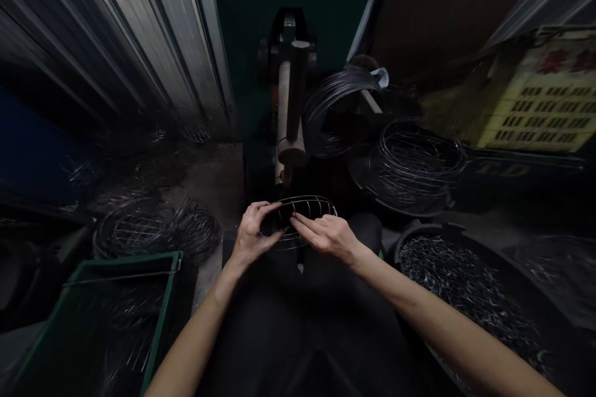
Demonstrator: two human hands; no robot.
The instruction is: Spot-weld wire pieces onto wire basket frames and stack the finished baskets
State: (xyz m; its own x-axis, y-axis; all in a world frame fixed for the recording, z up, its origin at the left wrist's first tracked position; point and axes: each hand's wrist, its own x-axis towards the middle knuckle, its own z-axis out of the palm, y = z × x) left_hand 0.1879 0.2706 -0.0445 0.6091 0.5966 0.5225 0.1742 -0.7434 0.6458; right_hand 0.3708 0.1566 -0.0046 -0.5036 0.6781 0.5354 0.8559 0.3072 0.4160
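Allow room before the green machine straight ahead; stay clear of the dark tub of metal scraps at right and the green box at left. Mind the thick bar jutting from the machine. Find the round wire basket near the bar's lower end, over the lap, between both hands. Steady with the left hand, a grip clasping the basket's left side between thumb and fingers: best firm against twisting, yet light enough not to bend thin wire. Guide with the right hand, fingers stretched out at the basket's middle; pinching or merely touching, impossible to tell. Place the fingertips gently, wary of possible sharp ends.
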